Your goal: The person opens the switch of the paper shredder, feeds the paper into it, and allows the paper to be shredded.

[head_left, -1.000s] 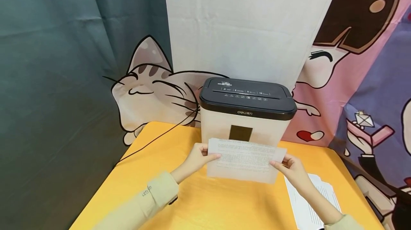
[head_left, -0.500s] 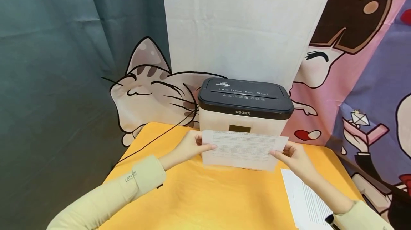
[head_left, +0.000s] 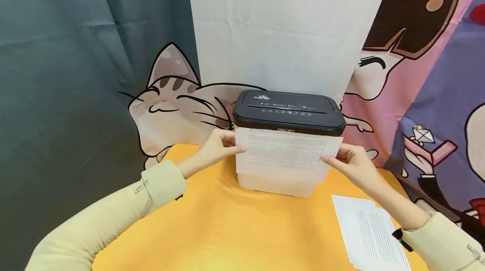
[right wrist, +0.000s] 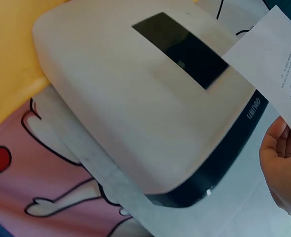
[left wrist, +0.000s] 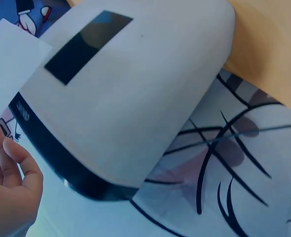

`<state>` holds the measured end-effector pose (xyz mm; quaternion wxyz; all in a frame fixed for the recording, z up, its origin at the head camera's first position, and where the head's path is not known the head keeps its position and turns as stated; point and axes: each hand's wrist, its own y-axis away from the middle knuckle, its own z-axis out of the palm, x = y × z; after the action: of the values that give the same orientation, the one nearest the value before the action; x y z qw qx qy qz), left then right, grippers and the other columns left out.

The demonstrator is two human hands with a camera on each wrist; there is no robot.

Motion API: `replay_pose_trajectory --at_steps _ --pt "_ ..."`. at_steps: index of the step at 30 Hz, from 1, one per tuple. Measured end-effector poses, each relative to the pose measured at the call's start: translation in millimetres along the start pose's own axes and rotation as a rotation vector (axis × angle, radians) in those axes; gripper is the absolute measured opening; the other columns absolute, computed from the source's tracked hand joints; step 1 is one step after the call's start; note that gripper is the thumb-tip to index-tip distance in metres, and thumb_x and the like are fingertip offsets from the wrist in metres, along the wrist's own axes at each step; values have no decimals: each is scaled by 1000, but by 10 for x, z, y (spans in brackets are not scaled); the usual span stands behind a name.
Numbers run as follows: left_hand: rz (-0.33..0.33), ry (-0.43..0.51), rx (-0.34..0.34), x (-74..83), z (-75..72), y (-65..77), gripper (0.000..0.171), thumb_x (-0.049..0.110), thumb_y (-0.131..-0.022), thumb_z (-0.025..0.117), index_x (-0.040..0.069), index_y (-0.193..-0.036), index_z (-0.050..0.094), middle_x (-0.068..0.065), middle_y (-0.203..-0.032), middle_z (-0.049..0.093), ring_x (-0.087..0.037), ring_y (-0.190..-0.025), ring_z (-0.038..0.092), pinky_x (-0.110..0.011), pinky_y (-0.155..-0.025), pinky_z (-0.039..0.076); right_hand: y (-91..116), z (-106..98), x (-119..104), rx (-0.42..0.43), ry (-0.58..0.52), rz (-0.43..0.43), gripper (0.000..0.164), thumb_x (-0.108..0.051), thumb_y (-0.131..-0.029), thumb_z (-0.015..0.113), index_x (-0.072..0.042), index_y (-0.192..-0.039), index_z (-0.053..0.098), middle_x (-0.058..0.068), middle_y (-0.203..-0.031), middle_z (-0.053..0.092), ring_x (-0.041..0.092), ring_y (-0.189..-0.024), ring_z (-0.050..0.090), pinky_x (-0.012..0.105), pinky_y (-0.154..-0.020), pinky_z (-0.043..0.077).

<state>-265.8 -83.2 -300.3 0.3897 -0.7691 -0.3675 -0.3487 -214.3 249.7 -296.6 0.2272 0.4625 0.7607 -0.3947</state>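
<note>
A printed sheet of paper (head_left: 284, 153) is stretched between both hands in front of a paper shredder (head_left: 289, 113) with a white bin and a dark lid. My left hand (head_left: 217, 148) pinches the sheet's left edge, thumb on the near face. At the opposite edge my right hand (head_left: 354, 165) pinches it the same way. The sheet's upper edge lies just below the lid's front rim in the head view and hides most of the bin. Both wrist views show the shredder's front with its dark window (left wrist: 89, 47), and part of the paper (right wrist: 273, 59) held away from it.
More printed sheets (head_left: 373, 233) lie on the yellow table (head_left: 235, 229) at the right, partly under the right forearm. A long slot (head_left: 288, 109) runs across the shredder's lid. A thin cable (left wrist: 264, 129) passes beside the shredder. Cartoon-printed curtains (head_left: 178, 107) stand behind the table.
Both hands have raised the sheet of paper from low in front of the bin to just under the shredder's lid. The grips are unchanged. The head view has shifted slightly.
</note>
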Motion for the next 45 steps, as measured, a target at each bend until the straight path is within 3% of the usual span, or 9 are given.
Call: replay_pose_trajectory --at_steps 8,16,19,23,29,35,38,42,45 --pt "10 -79 41 200 -223 -193 14 15 -74 70 3 -68 64 -4 -65 62 -10 -56 51 -20 -53 41 -211 -159 -200 29 70 -87 18 -6 -78 64 3 -93 64 -21 -77 63 1 -65 62 15 -57 49" --pt "37 -86 27 414 -453 -594 16 18 -76 69 5 -84 68 -4 -75 68 -12 -66 57 -25 -63 46 -574 -390 -343 148 190 -176 20 -5 -77 65 0 -97 66 -28 -78 59 -10 -66 57 6 -58 44" --pt "52 -84 32 572 -496 -657 16 15 -78 67 4 -89 68 -8 -81 69 -13 -68 58 -25 -61 45 -673 -431 -360 182 203 -177 22 -7 -78 65 -2 -100 65 -31 -80 58 -11 -66 57 4 -60 43" --pt "67 -84 59 760 -514 -735 14 8 -79 64 -2 -88 66 -9 -80 68 -15 -72 59 -25 -66 45 -807 -485 -371 227 231 -170 23 -9 -79 64 -2 -100 65 -26 -79 60 -11 -62 57 5 -56 43" --pt "78 -105 136 664 -609 -1063 12 12 -77 67 1 -78 66 6 -66 63 -17 -72 59 -25 -73 46 -1045 -555 -370 289 261 -165 20 -14 -80 64 -4 -97 67 -29 -72 57 -11 -60 55 5 -56 40" --pt "62 -100 234 575 -644 -1275 18 18 -76 69 7 -66 59 6 -67 60 -13 -68 57 -23 -65 43 -1264 -543 -325 360 291 -113 22 -22 -82 61 -3 -90 66 -21 -64 54 -2 -55 48 14 -49 34" --pt "55 -84 271 532 -612 -1343 15 17 -77 68 7 -69 60 5 -73 61 -9 -69 57 -21 -64 44 -1344 -524 -276 365 311 -91 20 -19 -83 60 -2 -92 65 -14 -65 58 -5 -55 48 12 -50 36" --pt "51 -88 310 478 -546 -1417 14 15 -78 67 1 -76 63 -2 -76 63 -9 -68 55 -20 -63 46 -1417 -504 -211 384 325 -83 16 -12 -84 59 2 -87 64 7 -70 63 -9 -52 45 9 -51 35" --pt "40 -90 346 422 -490 -1466 16 14 -78 67 -1 -81 65 -3 -73 63 -8 -65 53 -20 -62 44 -1446 -495 -164 404 327 -75 16 -12 -83 59 3 -83 63 5 -66 60 -8 -51 43 10 -51 34"
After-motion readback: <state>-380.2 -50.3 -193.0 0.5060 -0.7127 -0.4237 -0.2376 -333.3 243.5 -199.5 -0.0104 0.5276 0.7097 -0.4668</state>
